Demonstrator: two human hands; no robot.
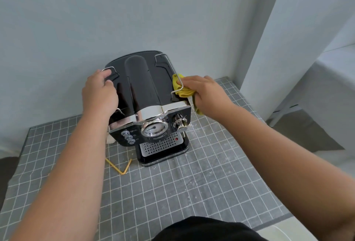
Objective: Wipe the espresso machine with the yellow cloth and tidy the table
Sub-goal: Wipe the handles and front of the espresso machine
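fig.: left hand [99, 92] grips machine [146, 95] top-left to steady it on table [192, 183], right hand [205, 95] clutches cloth [180, 89] at its top-right edge; best w/ firm, overlapping strokes round the rail.

Black espresso machine [146, 95] frame centre on grid-patterned table [192, 183], left hand [99, 92] gripping its top-left edge, right hand [206, 96] pressing yellow cloth [180, 89] to its right side, bent yellow strip [120, 167] lower left of machine
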